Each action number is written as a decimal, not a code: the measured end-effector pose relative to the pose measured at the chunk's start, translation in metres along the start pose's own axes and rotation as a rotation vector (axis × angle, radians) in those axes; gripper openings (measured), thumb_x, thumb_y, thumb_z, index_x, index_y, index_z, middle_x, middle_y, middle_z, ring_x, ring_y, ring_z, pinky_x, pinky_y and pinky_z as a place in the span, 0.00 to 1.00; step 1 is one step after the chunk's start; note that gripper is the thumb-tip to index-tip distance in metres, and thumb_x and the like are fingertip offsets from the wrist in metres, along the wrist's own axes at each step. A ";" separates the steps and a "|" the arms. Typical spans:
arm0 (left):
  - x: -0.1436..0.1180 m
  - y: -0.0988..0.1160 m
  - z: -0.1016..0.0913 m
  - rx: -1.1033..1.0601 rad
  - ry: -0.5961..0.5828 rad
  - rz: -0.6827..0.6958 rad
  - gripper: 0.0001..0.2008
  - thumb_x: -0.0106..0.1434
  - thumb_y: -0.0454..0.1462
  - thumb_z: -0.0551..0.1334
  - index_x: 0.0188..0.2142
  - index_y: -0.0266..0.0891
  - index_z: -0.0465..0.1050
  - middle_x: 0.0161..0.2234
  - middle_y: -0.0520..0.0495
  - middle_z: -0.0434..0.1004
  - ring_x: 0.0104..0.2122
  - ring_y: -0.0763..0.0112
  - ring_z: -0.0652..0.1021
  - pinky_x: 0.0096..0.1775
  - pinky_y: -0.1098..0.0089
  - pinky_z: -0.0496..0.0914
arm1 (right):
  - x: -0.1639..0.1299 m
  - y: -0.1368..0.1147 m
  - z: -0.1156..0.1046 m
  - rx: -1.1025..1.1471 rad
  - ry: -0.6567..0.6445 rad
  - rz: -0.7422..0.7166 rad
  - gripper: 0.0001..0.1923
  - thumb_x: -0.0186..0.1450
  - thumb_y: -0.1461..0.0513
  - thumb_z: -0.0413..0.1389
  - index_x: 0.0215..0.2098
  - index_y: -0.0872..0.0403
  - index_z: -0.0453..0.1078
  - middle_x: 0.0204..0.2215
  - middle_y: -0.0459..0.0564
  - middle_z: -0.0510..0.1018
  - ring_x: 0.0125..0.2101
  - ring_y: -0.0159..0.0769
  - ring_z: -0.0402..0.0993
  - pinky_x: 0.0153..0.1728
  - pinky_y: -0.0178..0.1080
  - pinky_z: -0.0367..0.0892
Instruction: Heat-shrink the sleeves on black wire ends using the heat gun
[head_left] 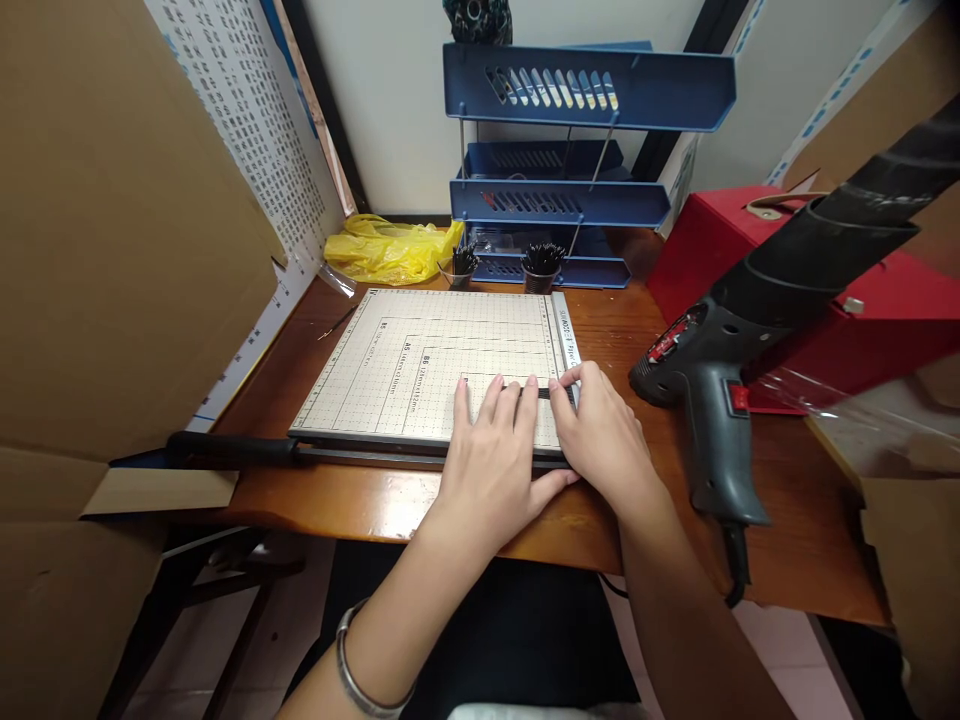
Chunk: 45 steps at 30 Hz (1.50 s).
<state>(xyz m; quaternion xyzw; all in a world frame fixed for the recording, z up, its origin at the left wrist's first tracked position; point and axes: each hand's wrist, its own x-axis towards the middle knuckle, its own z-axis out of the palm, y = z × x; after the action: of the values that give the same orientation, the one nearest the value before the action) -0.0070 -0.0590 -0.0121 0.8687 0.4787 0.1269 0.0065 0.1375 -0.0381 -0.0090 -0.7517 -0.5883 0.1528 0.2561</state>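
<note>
A paper cutter board [420,350] with a printed grid lies on the wooden desk [360,500]; its black blade arm [247,450] lies flat along the near edge. My left hand [491,450] rests flat on the board's near right part, fingers spread. My right hand [600,425] sits beside it at the board's right edge, fingertips pinching a small thin black piece [541,392] against the grid near the ruler strip [566,335]. What lies under my palms is hidden.
A grey heat gun [712,400] with a red switch lies to the right, beside a red box [825,300]. A blue stacked tray rack [570,150], two cups of black pieces [541,262] and a yellow bag [390,248] stand behind. Cardboard sheets [112,250] flank both sides.
</note>
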 end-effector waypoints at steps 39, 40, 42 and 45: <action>0.003 -0.001 0.002 0.072 0.020 0.008 0.49 0.66 0.64 0.56 0.70 0.27 0.56 0.70 0.32 0.59 0.70 0.50 0.62 0.70 0.48 0.52 | 0.000 -0.001 -0.003 -0.021 -0.016 -0.015 0.09 0.74 0.55 0.46 0.40 0.50 0.63 0.48 0.52 0.77 0.43 0.46 0.75 0.32 0.40 0.52; 0.003 0.000 0.001 0.072 0.008 0.001 0.49 0.66 0.63 0.56 0.70 0.26 0.55 0.70 0.32 0.58 0.70 0.50 0.62 0.70 0.48 0.52 | 0.000 -0.001 -0.003 -0.023 -0.018 -0.012 0.09 0.74 0.55 0.46 0.40 0.49 0.63 0.48 0.52 0.77 0.43 0.46 0.75 0.32 0.40 0.52; 0.004 0.001 0.000 0.072 -0.018 -0.009 0.48 0.67 0.63 0.55 0.70 0.26 0.55 0.71 0.32 0.57 0.70 0.50 0.61 0.70 0.48 0.51 | 0.000 -0.001 -0.003 -0.025 -0.019 -0.011 0.09 0.74 0.55 0.46 0.41 0.49 0.63 0.48 0.52 0.77 0.43 0.46 0.75 0.32 0.40 0.52; 0.004 0.001 0.000 0.066 -0.042 -0.018 0.49 0.67 0.63 0.55 0.70 0.25 0.55 0.72 0.34 0.55 0.71 0.50 0.59 0.71 0.47 0.50 | -0.001 -0.001 -0.003 -0.027 -0.020 -0.013 0.09 0.74 0.55 0.45 0.41 0.49 0.63 0.48 0.52 0.77 0.44 0.46 0.75 0.32 0.40 0.53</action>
<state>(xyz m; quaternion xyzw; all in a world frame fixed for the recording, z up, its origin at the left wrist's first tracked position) -0.0037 -0.0562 -0.0105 0.8666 0.4902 0.0926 -0.0108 0.1382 -0.0391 -0.0062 -0.7496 -0.5977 0.1505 0.2413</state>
